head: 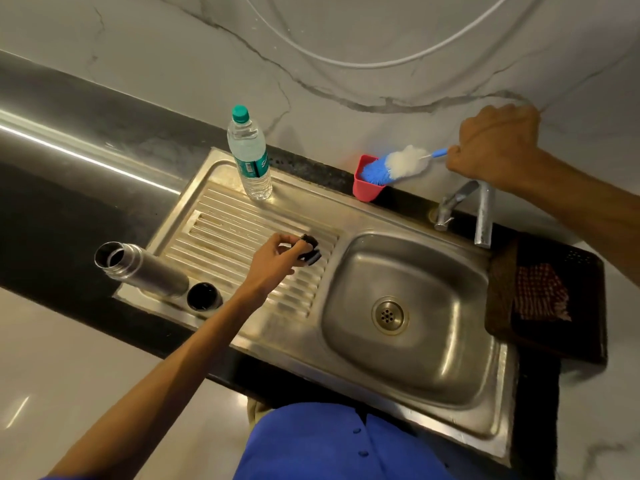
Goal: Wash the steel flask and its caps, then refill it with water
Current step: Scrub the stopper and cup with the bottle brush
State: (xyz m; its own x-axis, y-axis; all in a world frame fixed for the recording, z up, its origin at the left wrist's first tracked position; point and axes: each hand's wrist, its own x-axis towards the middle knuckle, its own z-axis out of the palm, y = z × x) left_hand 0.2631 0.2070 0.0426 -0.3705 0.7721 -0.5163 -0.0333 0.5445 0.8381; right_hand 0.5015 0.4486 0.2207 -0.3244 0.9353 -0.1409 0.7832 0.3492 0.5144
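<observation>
The steel flask stands uncapped at the near left corner of the drainboard. A black cup-shaped cap sits upright right beside its base. My left hand is over the ribbed drainboard, fingers closed on a small black inner cap. My right hand is up by the wall, gripping the thin blue handle of a bottle brush. The brush's blue and white head rests in a red holder.
A full plastic water bottle with a green cap stands at the back of the drainboard. The steel sink basin is dry, with the tap behind it. A checked cloth lies on a dark mat to the right.
</observation>
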